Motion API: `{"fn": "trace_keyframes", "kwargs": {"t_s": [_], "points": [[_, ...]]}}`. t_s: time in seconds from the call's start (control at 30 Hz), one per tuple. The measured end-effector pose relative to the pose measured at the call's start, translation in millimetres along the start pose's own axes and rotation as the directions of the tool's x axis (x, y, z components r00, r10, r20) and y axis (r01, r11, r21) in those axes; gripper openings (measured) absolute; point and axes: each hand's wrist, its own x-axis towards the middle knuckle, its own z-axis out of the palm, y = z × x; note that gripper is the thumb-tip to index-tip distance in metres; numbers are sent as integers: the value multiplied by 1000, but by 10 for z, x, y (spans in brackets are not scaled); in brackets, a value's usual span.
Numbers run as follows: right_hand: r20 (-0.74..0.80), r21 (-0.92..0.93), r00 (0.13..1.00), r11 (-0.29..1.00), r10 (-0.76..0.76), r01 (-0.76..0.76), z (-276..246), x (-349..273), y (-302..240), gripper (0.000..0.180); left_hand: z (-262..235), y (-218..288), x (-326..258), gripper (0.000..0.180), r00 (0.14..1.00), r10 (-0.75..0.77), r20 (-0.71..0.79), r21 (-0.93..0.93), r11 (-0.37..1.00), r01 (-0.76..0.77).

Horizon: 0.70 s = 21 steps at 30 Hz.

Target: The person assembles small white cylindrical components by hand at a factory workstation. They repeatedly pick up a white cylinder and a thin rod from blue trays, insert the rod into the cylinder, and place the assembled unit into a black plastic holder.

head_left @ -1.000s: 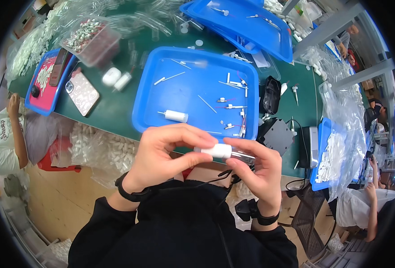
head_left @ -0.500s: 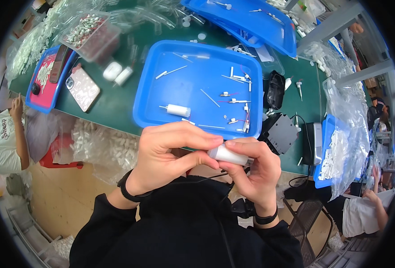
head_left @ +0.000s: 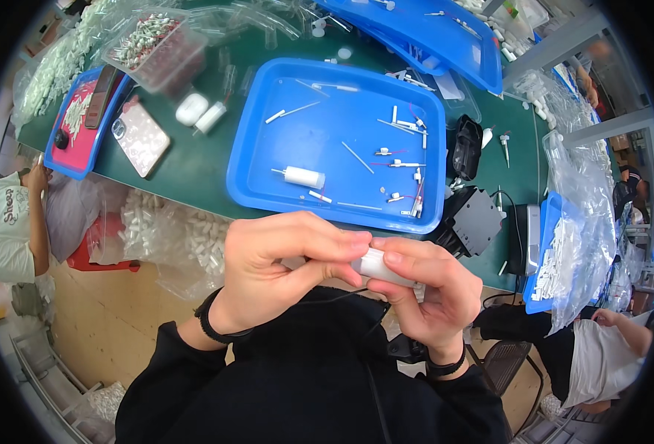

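A white plastic cylinder [head_left: 379,266] is held between my two hands, in front of the near edge of a blue tray. My left hand [head_left: 290,270] pinches its left end between thumb and fingertips. Around its right part, the fingers and thumb of my right hand [head_left: 434,285] are closed, covering that end. In the blue tray [head_left: 239,159] lies a similar white cylinder [head_left: 303,177] with a thin tip. Small white connectors with red wires [head_left: 397,164] and several thin clear rods [head_left: 357,157] are scattered on its bottom.
Left of the tray are a phone [head_left: 140,139], a white earphone case [head_left: 191,109] and a clear box of small parts [head_left: 149,52]. Right stand a black device [head_left: 466,222] and a tray of white pieces [head_left: 552,251]. More blue trays [head_left: 445,37] lie behind. Co-workers [head_left: 16,229] sit on either side.
The tray and table have shifted slightly rightward in view. My right hand sits farther right and wraps more of the cylinder; my left hand still pinches its left end.
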Motion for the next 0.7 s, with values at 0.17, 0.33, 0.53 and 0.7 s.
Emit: {"fn": "trace_keyframes", "kwargs": {"t_s": [0.17,0.33,0.53,0.7], "points": [[-5,-71,998,995,-64,64,8,-3,74,26,31,-25,40,22,998,56,-16,7,998,-56],[-32,-94,992,988,-122,119,15,-3,76,26,98,39,45,25,947,-300,-114,-375,896,239],[-102,-138,988,985,-116,101,90,-94,12,25,-29,-45,7,24,997,-76,5,-137,988,76],[-50,-141,990,982,-131,123,55,-90,16,23,11,12,-8,22,996,-86,-1,-76,993,86]]}}
